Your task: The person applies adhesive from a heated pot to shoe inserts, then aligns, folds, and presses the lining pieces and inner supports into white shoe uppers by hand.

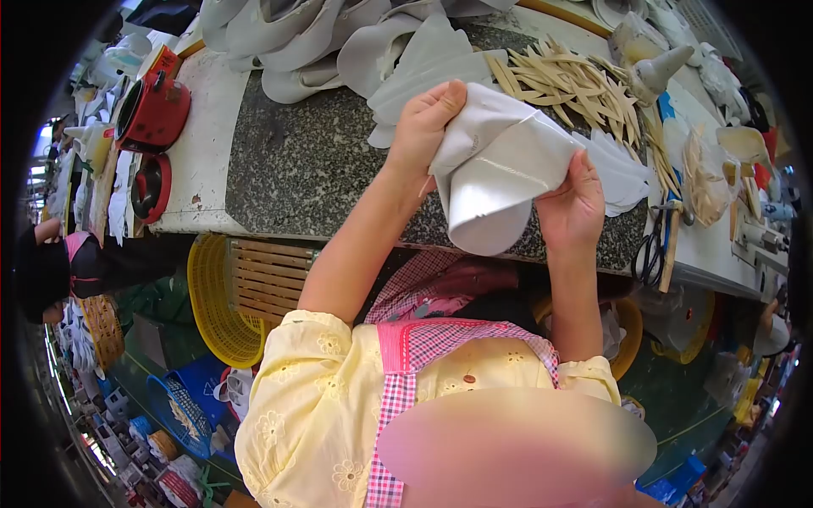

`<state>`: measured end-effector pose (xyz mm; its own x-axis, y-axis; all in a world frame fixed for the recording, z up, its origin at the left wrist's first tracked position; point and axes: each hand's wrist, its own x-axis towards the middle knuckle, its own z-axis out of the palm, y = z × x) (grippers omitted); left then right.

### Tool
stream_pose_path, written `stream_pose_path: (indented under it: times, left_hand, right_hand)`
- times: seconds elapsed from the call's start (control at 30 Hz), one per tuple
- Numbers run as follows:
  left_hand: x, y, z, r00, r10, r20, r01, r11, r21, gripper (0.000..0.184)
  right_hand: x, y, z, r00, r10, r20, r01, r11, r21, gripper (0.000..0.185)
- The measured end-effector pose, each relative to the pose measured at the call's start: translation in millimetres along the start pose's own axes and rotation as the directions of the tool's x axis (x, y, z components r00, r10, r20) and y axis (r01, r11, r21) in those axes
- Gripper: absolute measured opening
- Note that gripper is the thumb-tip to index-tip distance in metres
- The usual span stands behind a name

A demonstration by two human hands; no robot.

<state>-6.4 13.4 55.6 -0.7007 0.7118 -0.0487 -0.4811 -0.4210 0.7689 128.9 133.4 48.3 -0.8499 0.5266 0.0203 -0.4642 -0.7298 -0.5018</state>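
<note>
A white shoe upper (500, 173), glossy and curved with a seam across it, is held up between my hands above the edge of the speckled stone slab (296, 152). My left hand (430, 127) grips its upper left side, thumb on top. Its right end is pinched in my right hand (574, 199), with the fingers partly hidden behind the piece. Behind it lie a fan of flat white pieces (432, 63) and a heap of pale, narrow curved strips (567, 85). More flat white pieces (618, 173) are spread to the right, and light-grey shoe uppers (296, 42) are piled at the back left.
Black-handled scissors (650, 250) and a wooden-handled tool (671, 245) hang at the table's front right. Red containers (165, 110) stand at the left. A yellow basket (222, 296) and a slatted wooden stool (269, 275) are below. Another person (76, 262) is at far left.
</note>
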Motion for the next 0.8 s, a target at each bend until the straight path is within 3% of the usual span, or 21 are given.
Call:
stream_pose_path:
  times: [0.1, 0.13, 0.17, 0.2, 0.23, 0.3, 0.33, 0.37, 0.4, 0.47, 0.5, 0.6, 0.67, 0.7, 0.73, 0.8]
  left_hand:
    - [4.7, 16.1, 5.8, 0.979, 0.136, 0.152, -0.138, 0.990, 0.005, 0.029]
    - [7.6, 25.1, 6.5, 0.956, 0.145, 0.254, -0.176, 0.979, 0.104, 0.027]
    - [12.5, 35.8, 2.1, 0.924, 0.142, 0.354, -0.222, 0.955, 0.197, 0.026]
    - [19.3, 41.3, -2.3, 0.884, 0.130, 0.450, -0.278, 0.919, 0.281, 0.024]
    - [27.3, 40.2, -4.8, 0.851, 0.203, 0.485, -0.427, 0.804, 0.414, 0.022]
    - [25.4, 29.5, -25.0, 0.911, 0.013, 0.412, -0.252, 0.809, 0.530, 0.026]
    - [23.1, 19.4, -36.9, 0.926, -0.086, 0.368, -0.157, 0.797, 0.583, 0.029]
    - [14.1, 5.5, -41.8, 0.891, -0.060, 0.451, -0.225, 0.804, 0.551, 0.040]
    - [5.4, -11.1, -47.1, 0.837, 0.033, 0.546, -0.444, 0.622, 0.644, 0.045]
    - [-9.0, -34.1, -53.9, 0.877, -0.228, 0.423, -0.298, 0.433, 0.851, 0.045]
    - [-12.9, -41.7, -56.9, 0.855, -0.125, 0.504, -0.423, 0.394, 0.816, 0.036]
    - [-26.6, -36.2, -57.9, 0.804, -0.109, 0.585, -0.524, 0.335, 0.783, 0.029]
    - [-33.7, -30.0, -55.4, 0.739, -0.150, 0.657, -0.637, 0.163, 0.754, 0.033]
    - [-36.8, -27.5, -49.7, 0.718, -0.154, 0.679, -0.673, 0.093, 0.733, 0.036]
    - [-39.1, -25.2, -44.0, 0.692, -0.162, 0.703, -0.710, 0.025, 0.704, 0.039]
    - [-39.5, -31.8, -37.9, 0.643, -0.200, 0.739, -0.743, 0.069, 0.666, 0.038]
  right_hand:
    - [6.7, -15.7, 15.0, 0.993, 0.076, 0.087, -0.077, 0.997, 0.009, 0.019]
    - [9.5, -21.4, 17.8, 0.988, 0.089, 0.129, -0.088, 0.996, -0.012, 0.019]
    - [14.1, -24.8, 19.3, 0.976, 0.012, 0.216, 0.016, 0.992, -0.126, 0.020]
    - [20.7, -28.9, 13.1, 0.959, -0.081, 0.271, 0.178, 0.919, -0.353, 0.020]
    - [27.6, -34.9, 4.1, 0.926, -0.151, 0.346, 0.330, 0.770, -0.546, 0.020]
    - [24.8, -33.2, -5.2, 0.864, -0.196, 0.463, 0.502, 0.302, -0.810, 0.020]
    - [19.7, -25.7, -15.7, 0.875, -0.175, 0.450, 0.482, 0.245, -0.841, 0.019]
    - [14.2, -15.6, -31.2, 0.887, -0.157, 0.434, 0.458, 0.187, -0.869, 0.018]
    - [6.6, -7.5, -53.6, 0.908, -0.082, 0.411, 0.419, 0.193, -0.887, 0.016]
    - [-12.7, 8.2, -78.3, 0.946, 0.091, 0.310, 0.281, 0.243, -0.928, 0.013]
    - [-18.4, 7.2, -76.4, 0.925, 0.140, 0.354, 0.328, 0.179, -0.928, 0.014]
    - [-31.2, 0.4, -67.1, 0.843, 0.275, 0.462, 0.479, 0.009, -0.878, 0.020]
    - [-37.9, 0.2, -76.1, 0.770, 0.337, 0.541, 0.603, -0.109, -0.790, 0.026]
    - [-39.9, 4.5, -81.6, 0.688, 0.403, 0.603, 0.721, -0.292, -0.628, 0.031]
    - [-42.6, 10.9, -83.9, 0.799, 0.318, 0.511, 0.581, -0.190, -0.791, 0.030]
    - [-45.0, 6.3, -80.2, 0.797, 0.304, 0.521, 0.586, -0.184, -0.789, 0.026]
